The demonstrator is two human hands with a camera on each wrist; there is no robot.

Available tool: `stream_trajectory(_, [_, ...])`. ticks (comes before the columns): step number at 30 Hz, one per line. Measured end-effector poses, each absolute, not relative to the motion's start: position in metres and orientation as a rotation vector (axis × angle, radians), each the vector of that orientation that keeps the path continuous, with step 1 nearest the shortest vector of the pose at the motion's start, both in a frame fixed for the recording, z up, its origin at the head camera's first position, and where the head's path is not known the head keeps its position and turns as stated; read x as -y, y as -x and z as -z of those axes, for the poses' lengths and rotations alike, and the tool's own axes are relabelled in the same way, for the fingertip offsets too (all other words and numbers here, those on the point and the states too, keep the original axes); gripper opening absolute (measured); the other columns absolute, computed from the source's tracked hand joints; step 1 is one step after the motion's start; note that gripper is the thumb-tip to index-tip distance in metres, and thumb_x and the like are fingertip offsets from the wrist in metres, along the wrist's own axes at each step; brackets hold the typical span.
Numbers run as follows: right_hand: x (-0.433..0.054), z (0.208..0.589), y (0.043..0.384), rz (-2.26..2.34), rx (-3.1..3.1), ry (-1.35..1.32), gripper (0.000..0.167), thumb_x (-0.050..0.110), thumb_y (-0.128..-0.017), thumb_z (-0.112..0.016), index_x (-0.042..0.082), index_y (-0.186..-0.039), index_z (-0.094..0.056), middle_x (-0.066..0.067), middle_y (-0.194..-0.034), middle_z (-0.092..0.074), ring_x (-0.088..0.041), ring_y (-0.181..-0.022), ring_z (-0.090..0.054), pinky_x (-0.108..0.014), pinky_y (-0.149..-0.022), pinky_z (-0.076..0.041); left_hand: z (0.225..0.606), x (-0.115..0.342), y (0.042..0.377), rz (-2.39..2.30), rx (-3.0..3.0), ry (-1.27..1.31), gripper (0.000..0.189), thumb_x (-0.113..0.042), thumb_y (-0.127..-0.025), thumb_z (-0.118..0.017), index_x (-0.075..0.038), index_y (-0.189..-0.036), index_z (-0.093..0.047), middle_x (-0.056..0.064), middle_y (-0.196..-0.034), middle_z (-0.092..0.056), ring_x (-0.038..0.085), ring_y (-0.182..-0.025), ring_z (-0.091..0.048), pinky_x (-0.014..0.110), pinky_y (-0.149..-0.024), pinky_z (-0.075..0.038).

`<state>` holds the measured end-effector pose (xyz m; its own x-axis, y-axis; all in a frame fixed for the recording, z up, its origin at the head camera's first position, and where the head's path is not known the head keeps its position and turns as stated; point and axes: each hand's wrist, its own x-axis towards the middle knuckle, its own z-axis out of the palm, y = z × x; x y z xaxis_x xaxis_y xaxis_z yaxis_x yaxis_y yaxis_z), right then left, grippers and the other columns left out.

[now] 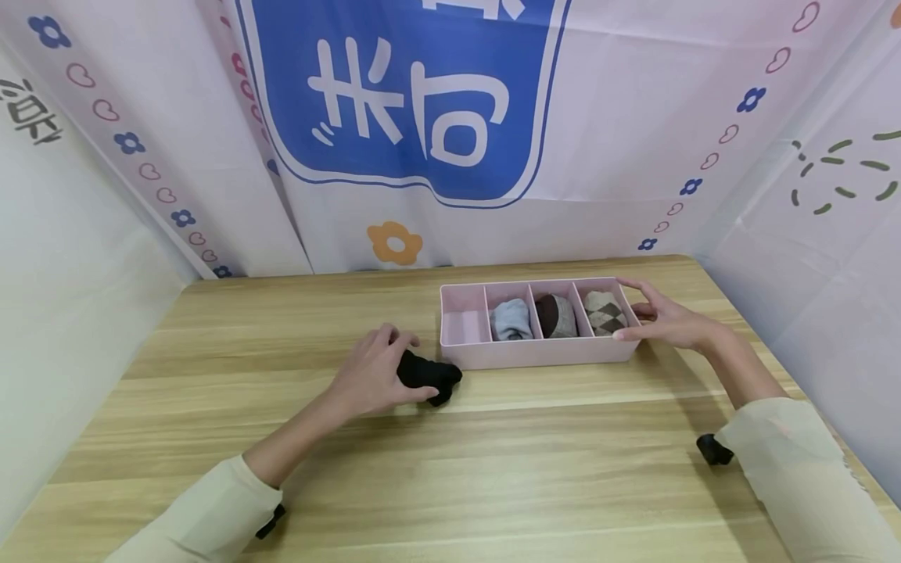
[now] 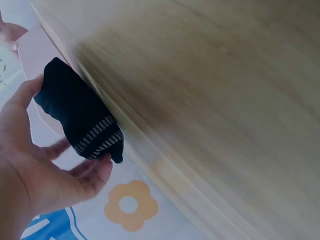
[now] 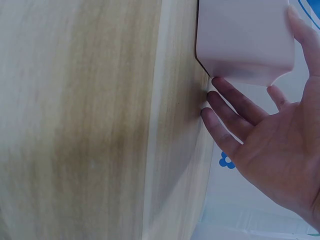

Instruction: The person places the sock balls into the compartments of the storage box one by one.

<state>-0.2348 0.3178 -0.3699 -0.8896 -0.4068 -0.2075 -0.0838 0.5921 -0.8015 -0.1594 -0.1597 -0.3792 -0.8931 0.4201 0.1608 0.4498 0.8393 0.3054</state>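
Note:
In the head view, my left hand (image 1: 373,375) holds a rolled black sock (image 1: 428,375) between thumb and fingers, close to the front left corner of a pink divided box (image 1: 542,356). White dashed stripes show on the sock in the left wrist view. My right hand (image 1: 672,319) spans the box's right end, thumb at the front corner and a finger at the back corner. From left to right, the box holds a light blue sock (image 1: 511,319), a brown and grey sock (image 1: 556,316) and an argyle sock (image 1: 604,313). The leftmost compartment shows its pink floor.
The box stands on a wood-grain table (image 1: 493,469), toward its back edge. Behind the table hangs a white printed cloth (image 1: 598,156) with a blue sign, and pale cloth walls rise at both sides.

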Motion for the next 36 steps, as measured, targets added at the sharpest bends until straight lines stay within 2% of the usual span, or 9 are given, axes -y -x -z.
stream_trajectory(4, [-0.317, 0.369, 0.234, 1.21, -2.451, 0.399, 0.104, 0.021, -0.094, -0.075, 0.018, -0.167, -0.002, -0.044, -0.157, -0.026, -0.06, -0.144, -0.029, -0.073, -0.113, -0.029, 0.38, 0.164, 0.162, 0.621, 2.891, 0.852, 0.07, -0.04, -0.076, -0.088, -0.006, -0.132, -0.064, 0.017, -0.132, -0.056, 0.037, -0.118, -0.057, 0.058, -0.099, -0.051])
stream_trajectory(7, [-0.317, 0.369, 0.234, 1.21, -2.45, 0.401, 0.104, 0.021, -0.094, -0.076, 0.017, -0.167, -0.002, -0.044, -0.156, -0.026, -0.06, -0.144, -0.03, -0.073, -0.113, -0.029, 0.38, 0.167, 0.162, 0.698, 2.871, 0.914, 0.079, -0.038, -0.074, -0.091, -0.006, -0.14, -0.059, 0.02, -0.14, -0.052, 0.04, -0.124, -0.056, 0.061, -0.102, -0.049])
stream_trajectory(13, [-0.316, 0.368, 0.235, 1.217, -2.445, 0.404, 0.104, 0.021, -0.093, -0.076, 0.016, -0.167, -0.002, -0.044, -0.156, -0.027, -0.059, -0.145, -0.029, -0.073, -0.113, -0.03, 0.381, 0.171, 0.161, 0.729, 2.927, 0.784, 0.088, -0.046, -0.075, -0.091, -0.007, -0.145, -0.055, 0.019, -0.13, -0.058, 0.038, -0.113, -0.06, 0.058, -0.097, -0.052])
stream_trajectory(16, [-0.316, 0.368, 0.235, 1.218, -2.442, 0.405, 0.104, 0.021, -0.094, -0.076, 0.017, -0.167, -0.002, -0.044, -0.156, -0.026, -0.059, -0.145, -0.029, -0.073, -0.113, -0.03, 0.381, 0.172, 0.162, 0.73, 2.953, 0.757, 0.086, -0.04, -0.076, -0.091, -0.008, -0.146, -0.054, 0.02, -0.128, -0.06, 0.038, -0.113, -0.061, 0.058, -0.096, -0.053])
stream_trajectory(21, [-0.317, 0.368, 0.234, 1.221, -2.444, 0.404, 0.103, 0.021, -0.093, -0.076, 0.017, -0.166, -0.002, -0.044, -0.157, -0.025, -0.06, -0.145, -0.027, -0.073, -0.114, -0.028, 0.378, 0.172, 0.163, 0.778, 2.965, 0.784, 0.084, -0.029, -0.074, -0.091, -0.009, -0.147, -0.053, 0.018, -0.134, -0.059, 0.038, -0.118, -0.06, 0.059, -0.095, -0.054])
stream_trajectory(26, [-0.317, 0.368, 0.234, 1.223, -2.445, 0.409, 0.103, 0.02, -0.094, -0.075, 0.016, -0.166, -0.003, -0.044, -0.157, -0.025, -0.059, -0.145, -0.027, -0.072, -0.114, -0.029, 0.376, 0.172, 0.164, 0.846, 2.951, 0.827, 0.084, -0.022, -0.074, -0.091, -0.004, -0.146, -0.052, 0.018, -0.139, -0.057, 0.037, -0.122, -0.059, 0.058, -0.099, -0.052])
stream_trajectory(36, [-0.317, 0.369, 0.234, 1.219, -2.446, 0.417, 0.104, 0.021, -0.093, -0.076, 0.016, -0.166, -0.003, -0.044, -0.157, -0.025, -0.059, -0.146, -0.027, -0.072, -0.113, -0.029, 0.375, 0.176, 0.165, 0.957, 2.956, 0.814, 0.086, -0.016, -0.075, -0.091, 0.001, -0.148, -0.049, 0.02, -0.139, -0.055, 0.034, -0.118, -0.06, 0.055, -0.1, -0.053])
